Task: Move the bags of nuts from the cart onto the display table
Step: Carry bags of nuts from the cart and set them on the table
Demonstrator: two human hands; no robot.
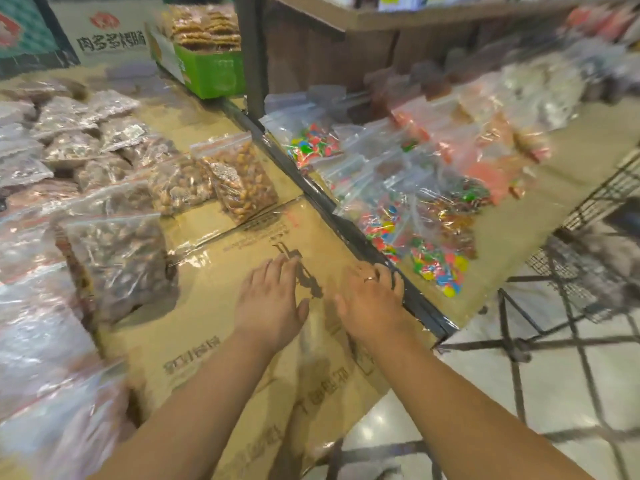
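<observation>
Handling: the bags of nuts point(239, 181) look like soft, slippery zip pouches, fairly heavy, with loose contents that will shift; best gripped at both sides under the bulge, not by the seal strip.
Nut bags: lying flat on the display table point(242, 341), left of the black rail point(346, 216); the cart point(588, 271) stands right of the rail, its load too blurred to tell.
Left hand point(268, 299): fingers straight and close together, holding nothing, just left of the rail.
Right hand point(372, 303): fingers slightly spread, empty, at the rail.
Writing: the white box point(110, 41) far left of the rail reads "肉多多烤肠"; the print on the table top is upside down and not legible.
</observation>
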